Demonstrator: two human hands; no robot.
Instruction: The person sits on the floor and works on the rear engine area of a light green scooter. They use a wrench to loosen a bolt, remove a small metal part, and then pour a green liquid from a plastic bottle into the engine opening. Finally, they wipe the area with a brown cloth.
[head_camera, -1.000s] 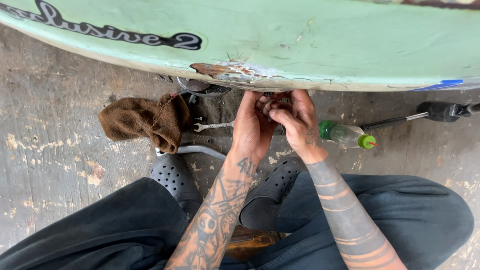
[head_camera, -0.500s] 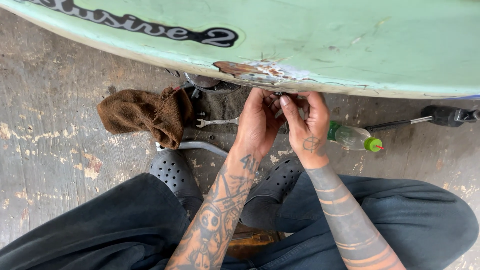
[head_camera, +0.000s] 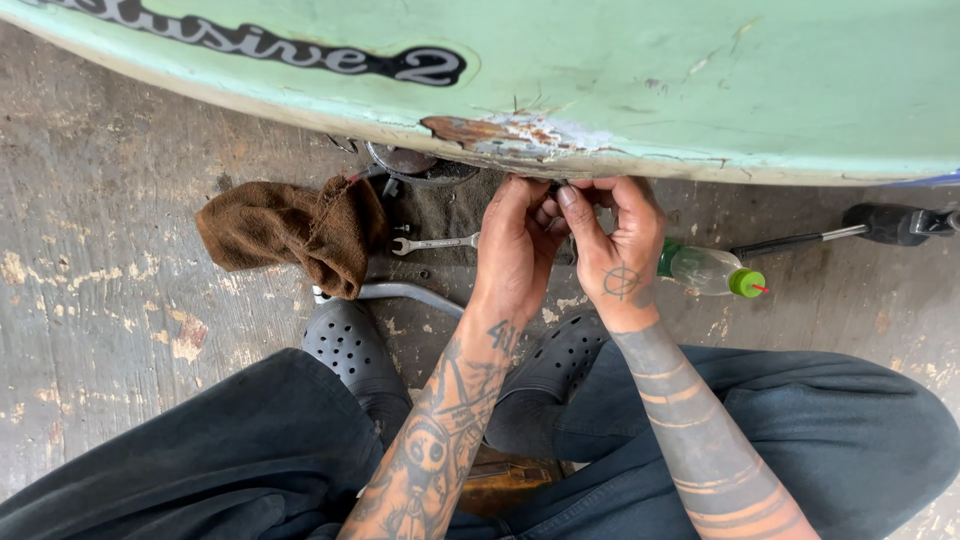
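A pale green painted panel spans the top of the head view, with a rusty chipped patch on its lower edge. Both my hands are raised to that edge, just under the patch. My left hand has its fingers curled up against the rim. My right hand is beside it, fingertips pinched together and touching the left fingers. Whatever they pinch is too small or hidden to make out.
On the worn concrete floor lie a brown rag, a small spanner, a curved metal bar, a clear bottle with a green cap and a long black-handled tool. My knees and black clogs fill the bottom.
The view has shifted so the panel edge and hands sit further right. My hands have risen from above the floor tools up to the panel's rim.
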